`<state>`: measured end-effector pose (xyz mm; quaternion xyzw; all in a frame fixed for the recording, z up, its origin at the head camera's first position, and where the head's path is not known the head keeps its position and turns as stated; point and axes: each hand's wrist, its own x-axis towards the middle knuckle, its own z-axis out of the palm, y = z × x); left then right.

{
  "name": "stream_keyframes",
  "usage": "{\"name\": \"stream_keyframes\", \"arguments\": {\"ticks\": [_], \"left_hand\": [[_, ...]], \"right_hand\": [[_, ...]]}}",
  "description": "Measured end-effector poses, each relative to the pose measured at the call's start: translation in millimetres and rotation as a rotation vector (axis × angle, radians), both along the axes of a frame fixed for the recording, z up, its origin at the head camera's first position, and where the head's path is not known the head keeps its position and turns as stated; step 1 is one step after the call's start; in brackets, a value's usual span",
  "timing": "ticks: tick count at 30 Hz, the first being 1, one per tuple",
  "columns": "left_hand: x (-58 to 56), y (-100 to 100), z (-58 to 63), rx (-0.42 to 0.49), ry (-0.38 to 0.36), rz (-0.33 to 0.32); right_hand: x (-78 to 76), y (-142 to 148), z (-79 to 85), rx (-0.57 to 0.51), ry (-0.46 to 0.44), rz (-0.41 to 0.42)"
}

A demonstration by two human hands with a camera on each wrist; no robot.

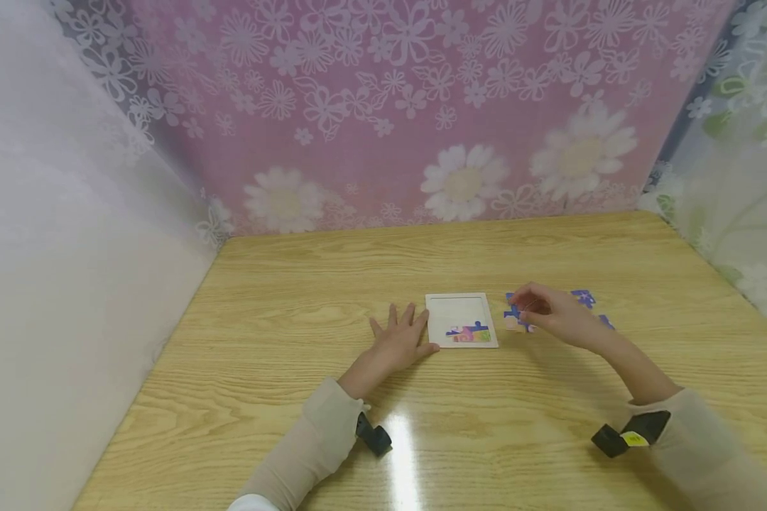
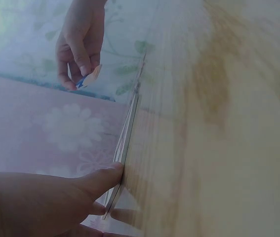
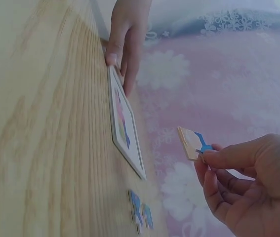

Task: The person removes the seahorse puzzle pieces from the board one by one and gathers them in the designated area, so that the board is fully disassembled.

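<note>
A white puzzle tray [image 1: 444, 309] lies flat on the table, with a few joined, colourful pieces [image 1: 471, 332] in its lower right part. My left hand [image 1: 398, 344] is spread at the tray's left side, fingers extended, the thumb on its near left corner. To the right of the tray, my right hand [image 1: 559, 314] pinches a jigsaw piece [image 3: 191, 143] between thumb and fingers. That piece is beige and blue, and in the right wrist view it is held tilted above the table. The left wrist view also shows the pinched piece [image 2: 89, 80], partly covered by fingertips.
Loose blue-purple pieces [image 1: 584, 297] lie beyond and beside the right hand, some partly hidden by it. Two pieces [image 3: 136, 207] show near the tray in the right wrist view. The wood-grain table [image 1: 281, 305] meets a pink flowered curtain [image 1: 358, 142] at the back.
</note>
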<state>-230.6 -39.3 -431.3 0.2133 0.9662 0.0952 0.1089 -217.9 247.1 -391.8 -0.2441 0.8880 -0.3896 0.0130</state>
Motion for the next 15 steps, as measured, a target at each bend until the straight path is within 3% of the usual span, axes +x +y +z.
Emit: {"name": "stream_keyframes", "arguments": {"ticks": [9, 15], "left_hand": [[-0.9, 0, -2.8, 0.004, 0.004, -0.004], [-1.3, -1, -2.7, 0.009, -0.003, -0.006]], "right_hand": [[11.0, 22, -4.3, 0.033, 0.038, 0.007], [14.3, 28, -17.1, -0.018, 0.064, 0.046]]}}
